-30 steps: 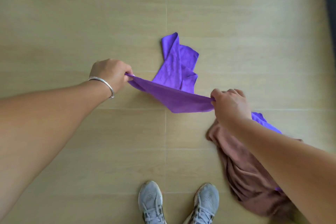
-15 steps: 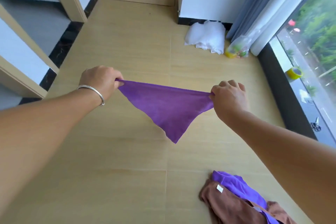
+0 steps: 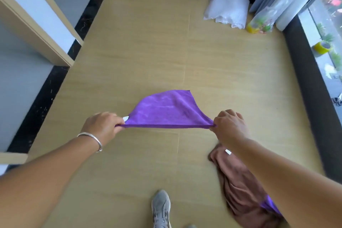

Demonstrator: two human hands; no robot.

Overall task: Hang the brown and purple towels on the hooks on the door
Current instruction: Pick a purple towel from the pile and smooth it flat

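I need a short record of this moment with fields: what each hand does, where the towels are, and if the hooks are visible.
left hand: pinches one corner of the purple towel
right hand: pinches the opposite corner
purple towel: stretched between both hands, above the floor
brown towel: crumpled on the floor, under the right arm
hooks: not visible

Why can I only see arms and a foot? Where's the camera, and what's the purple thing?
The camera sits on a person's head and looks down, so you see only their arms and one grey shoe. There is no machine here, just two bare hands. The left hand and right hand each pinch a corner of a purple towel, stretching it out in the air. On the wooden floor beside them lies a crumpled brown towel. A white bag sits by the far wall.
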